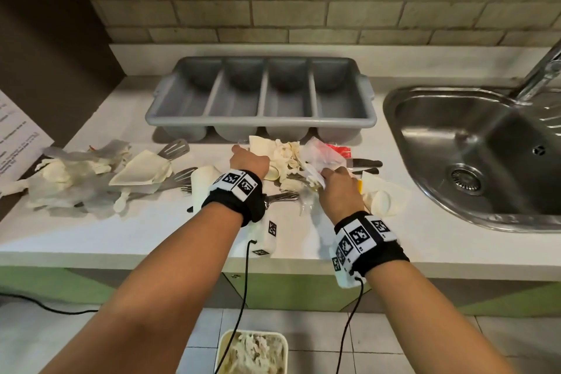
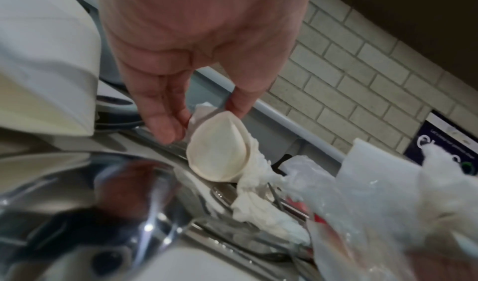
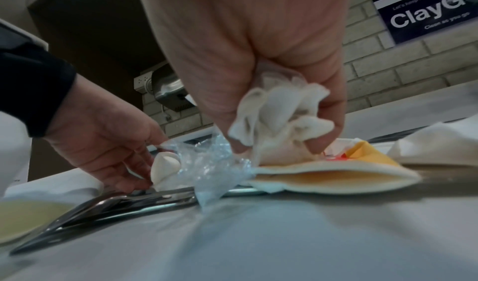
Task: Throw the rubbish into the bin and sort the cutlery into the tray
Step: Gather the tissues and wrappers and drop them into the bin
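The grey four-compartment cutlery tray (image 1: 368,106) stands empty at the back of the counter. In front of it lies a heap of tissues, flattened paper cups (image 1: 142,168) and plastic wrap mixed with cutlery: a slotted spatula (image 1: 174,149), a fork (image 1: 182,176), black-handled knives (image 1: 365,163) and a spoon (image 1: 282,197). My left hand (image 2: 204,117) pinches a crushed paper cup (image 2: 220,148) between thumb and fingers. To its right my right hand (image 3: 276,146) grips a crumpled tissue (image 3: 279,117), with clear wrap (image 3: 214,162) hanging beside it. The bin (image 1: 283,340) on the floor below holds paper rubbish.
A steel sink (image 1: 394,130) with a tap (image 1: 540,73) fills the right side of the counter. A second heap of tissues and wrap (image 1: 69,179) lies at the left, near a printed sheet (image 1: 18,136). A brick wall backs the counter.
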{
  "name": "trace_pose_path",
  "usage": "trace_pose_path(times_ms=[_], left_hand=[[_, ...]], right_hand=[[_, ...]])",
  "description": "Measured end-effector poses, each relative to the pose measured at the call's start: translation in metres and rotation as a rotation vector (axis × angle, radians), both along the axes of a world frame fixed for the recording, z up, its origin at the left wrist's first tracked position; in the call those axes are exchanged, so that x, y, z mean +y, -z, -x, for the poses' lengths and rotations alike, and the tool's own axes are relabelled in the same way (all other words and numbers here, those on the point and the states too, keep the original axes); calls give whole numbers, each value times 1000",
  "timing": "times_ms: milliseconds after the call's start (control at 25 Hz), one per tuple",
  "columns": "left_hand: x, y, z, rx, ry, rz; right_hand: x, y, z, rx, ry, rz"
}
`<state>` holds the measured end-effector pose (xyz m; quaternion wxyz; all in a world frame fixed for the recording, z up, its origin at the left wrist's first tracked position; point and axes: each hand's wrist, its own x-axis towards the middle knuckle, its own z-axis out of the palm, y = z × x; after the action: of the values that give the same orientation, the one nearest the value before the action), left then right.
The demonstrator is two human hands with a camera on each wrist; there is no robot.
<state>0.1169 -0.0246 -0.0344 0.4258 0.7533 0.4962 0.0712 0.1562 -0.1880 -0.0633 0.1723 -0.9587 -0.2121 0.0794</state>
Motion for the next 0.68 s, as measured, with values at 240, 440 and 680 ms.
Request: trace_pose_path(times_ms=[240,440,680], left_hand=[[3,-14,5,-54,35,-118],[13,-29,22,-79,121,-371],[18,-56,53,-248,73,-396]], right_hand=[[-6,-8,1,-25,62,-217],[-12,-23,4,-99,110,-339],[-22,-49,26,-178,157,-530]])
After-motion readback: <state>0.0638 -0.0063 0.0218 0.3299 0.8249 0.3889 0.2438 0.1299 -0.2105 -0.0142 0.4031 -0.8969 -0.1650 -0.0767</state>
